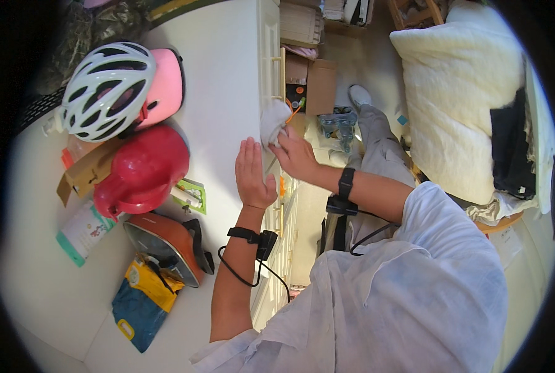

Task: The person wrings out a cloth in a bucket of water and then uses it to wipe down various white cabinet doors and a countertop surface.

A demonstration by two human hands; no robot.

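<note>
My left hand (252, 177) lies flat with its fingers stretched out, at the edge of the white cabinet top (218, 81). It holds nothing. Just right of it, my right hand (297, 155) pinches a crumpled white cloth (273, 121) that lies over the same edge. Part of the cloth is hidden behind the fingers. An orange cord (295, 113) shows beside the cloth; whether it is joined to it I cannot tell.
Left on the top lie a white helmet (109, 87), a pink cap (167, 87), a red rounded object (150, 165), an orange-grey bag (165, 245) and a blue-yellow pouch (144, 301). Below right are an open cardboard box (321, 87) and a cream blanket (451, 105).
</note>
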